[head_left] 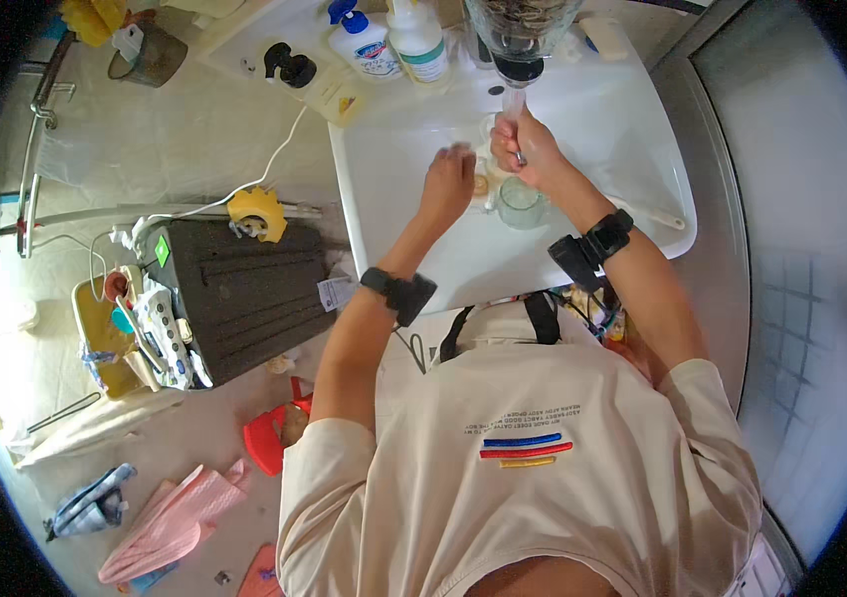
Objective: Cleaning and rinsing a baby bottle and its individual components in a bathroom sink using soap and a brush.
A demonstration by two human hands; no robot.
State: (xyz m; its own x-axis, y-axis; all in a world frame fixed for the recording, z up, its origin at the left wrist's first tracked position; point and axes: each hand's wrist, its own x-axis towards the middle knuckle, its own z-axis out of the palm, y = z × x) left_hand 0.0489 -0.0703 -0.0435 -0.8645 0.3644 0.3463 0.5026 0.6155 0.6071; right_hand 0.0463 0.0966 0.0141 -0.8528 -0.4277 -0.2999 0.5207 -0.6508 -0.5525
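My right hand is in the white washbasin, right below the shiny tap, where a pale stream of water seems to fall. Its fingers are closed; a bit of shiny metal shows at the fist, but what it belongs to is hidden. Left of it, my left hand hovers over the basin with curled fingers smeared by motion. Between and just below the hands stands a clear glass. A small yellowish thing lies beside my left hand, too unclear to name. A white handle rests at the basin's right.
Along the basin's back stand a blue-topped pump bottle, a white bottle and a black-topped pump bottle. A dark ribbed box is on the left, with a white cable above it. A pale door panel bounds the right.
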